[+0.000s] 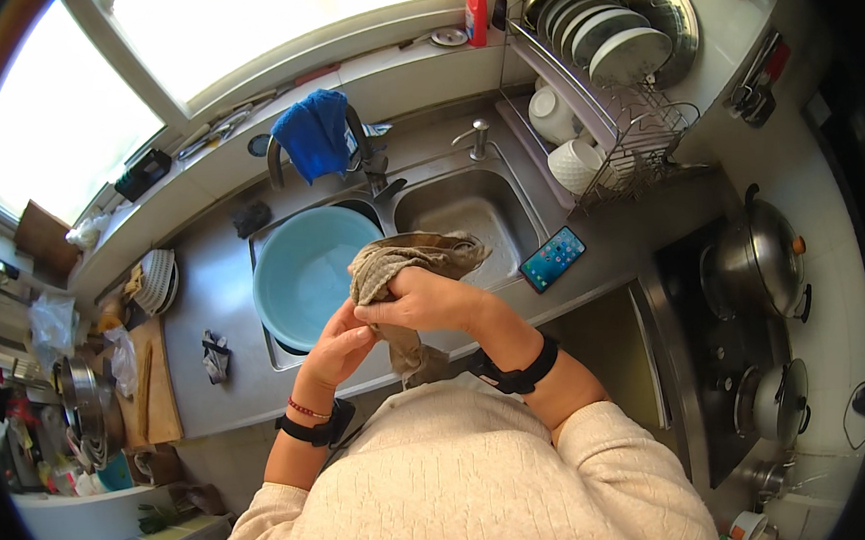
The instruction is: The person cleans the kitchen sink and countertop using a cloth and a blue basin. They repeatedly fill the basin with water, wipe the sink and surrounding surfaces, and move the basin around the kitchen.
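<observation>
A brown checked cloth (384,263) is bunched up in front of me, over the edge of a light blue plastic basin (305,268). My right hand (427,300) grips it from the right, with folds spilling out over the fingers. From the lower left, my left hand (341,343) pinches the cloth, its fingertips partly hidden behind the folds. One end of the cloth hangs down towards my body. A darker, smoother edge shows at the top of the bundle; whether something is wrapped inside I cannot tell. The basin sits in the left bowl of the steel sink.
Behind the basin, a blue cloth (310,133) drapes over the faucet (376,168). The right sink bowl (448,203) lies beyond my hands. A smartphone (552,259) rests on the counter near a dish rack (614,143). Pots (757,255) stand on the stove at right.
</observation>
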{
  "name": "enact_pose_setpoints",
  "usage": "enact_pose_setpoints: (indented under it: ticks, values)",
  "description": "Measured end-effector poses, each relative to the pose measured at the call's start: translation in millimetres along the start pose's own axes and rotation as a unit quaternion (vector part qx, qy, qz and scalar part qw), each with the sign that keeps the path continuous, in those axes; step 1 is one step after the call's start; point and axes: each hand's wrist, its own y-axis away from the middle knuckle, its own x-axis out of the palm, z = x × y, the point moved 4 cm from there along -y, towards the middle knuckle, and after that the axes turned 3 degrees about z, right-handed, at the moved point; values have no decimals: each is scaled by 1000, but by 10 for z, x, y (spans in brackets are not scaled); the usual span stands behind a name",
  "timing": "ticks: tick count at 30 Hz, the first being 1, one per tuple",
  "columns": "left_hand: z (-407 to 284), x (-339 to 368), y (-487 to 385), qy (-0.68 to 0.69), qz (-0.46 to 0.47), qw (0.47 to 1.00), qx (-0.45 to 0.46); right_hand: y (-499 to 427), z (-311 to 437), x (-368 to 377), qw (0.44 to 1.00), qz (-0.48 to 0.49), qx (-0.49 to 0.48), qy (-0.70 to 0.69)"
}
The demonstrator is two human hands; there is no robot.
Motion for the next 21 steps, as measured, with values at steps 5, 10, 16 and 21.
enact_pose_setpoints:
  ticks: [5, 10, 16, 21]
  values:
    - [-112, 120, -202, -51, -77, 996, -3, 101, -149, -241, 998, 12, 19, -50]
    - [-261, 115, -327, -103, -152, 983, 17, 164, -353, -468, 977, -2, 36, -212]
    - [-586, 125, -482, -17, -223, 970, 98, 150, -390, -830, 966, -72, 109, -223]
    - [-928, 168, -699, -87, -249, 951, 163, 28, 148, -1228, 964, -211, -44, -158]
